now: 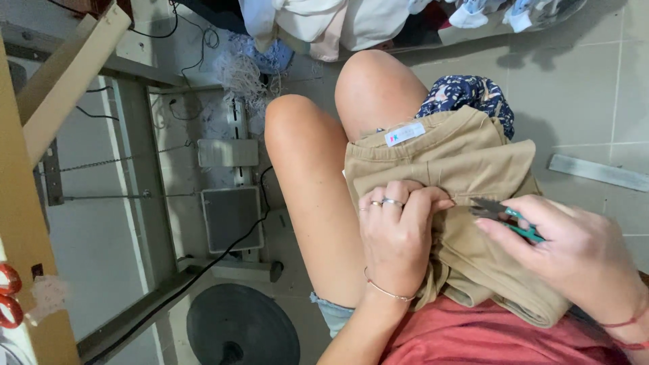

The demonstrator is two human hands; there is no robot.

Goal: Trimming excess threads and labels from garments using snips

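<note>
A tan garment (439, 159) with a small white label (404, 134) lies across my lap. My left hand (397, 233), with rings and a thin bracelet, pinches a fold of the tan fabric near its middle. My right hand (568, 253) holds small thread snips (503, 215) with teal handles, their dark blades pointing left at the fold, just beside my left fingertips. A dark blue floral cloth (473, 91) shows beyond the garment by my knee.
A sewing machine stand with grey foot pedals (230, 216), a chain and cables is at left. A wooden table edge (27, 236) runs down the far left, with red scissor handles (8, 294). Piled clothes (338, 20) lie at top. The floor (581, 74) is tiled.
</note>
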